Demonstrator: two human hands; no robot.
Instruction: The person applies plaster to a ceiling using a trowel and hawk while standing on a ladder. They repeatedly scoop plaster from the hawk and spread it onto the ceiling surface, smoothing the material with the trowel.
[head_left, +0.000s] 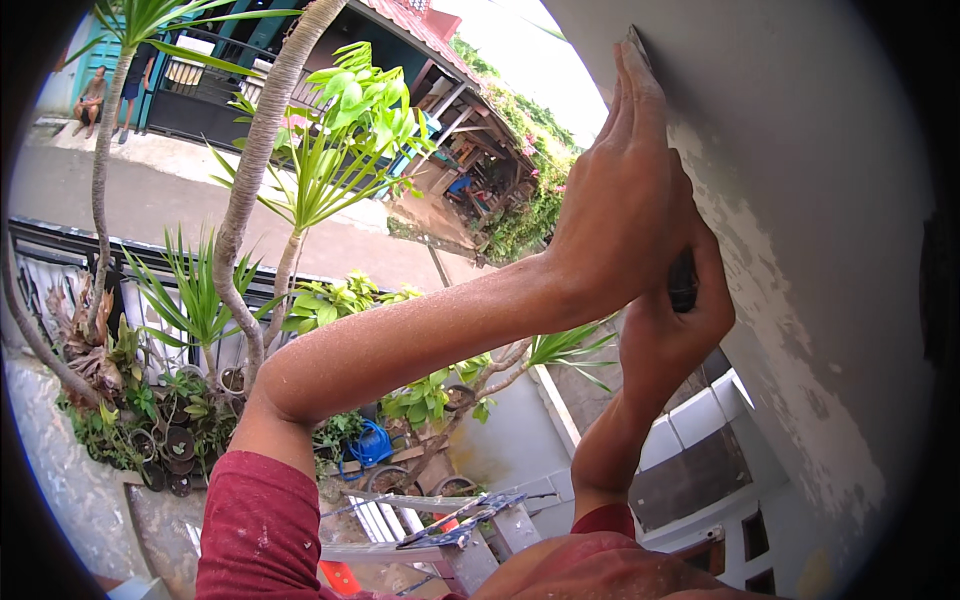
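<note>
While the right hand (705, 322) is wrapping around the black handle (684, 280) of a flat-bladed tool (641, 47), the left hand (622, 195) is lying along it, fingers straight and together, probably steadying the blade against the wall (830, 180). The tip is meeting the wall near its upper-left edge, beside a flaking patch (765, 300). Below, a spattered ladder (516, 526) is standing, presumably for reach; potted plants (180, 442) are lining the fence (45, 285).

Handle (683, 283) black; wall (805, 150) grey, white-patched; sleeve (262, 520) dark red, white-specked
</note>
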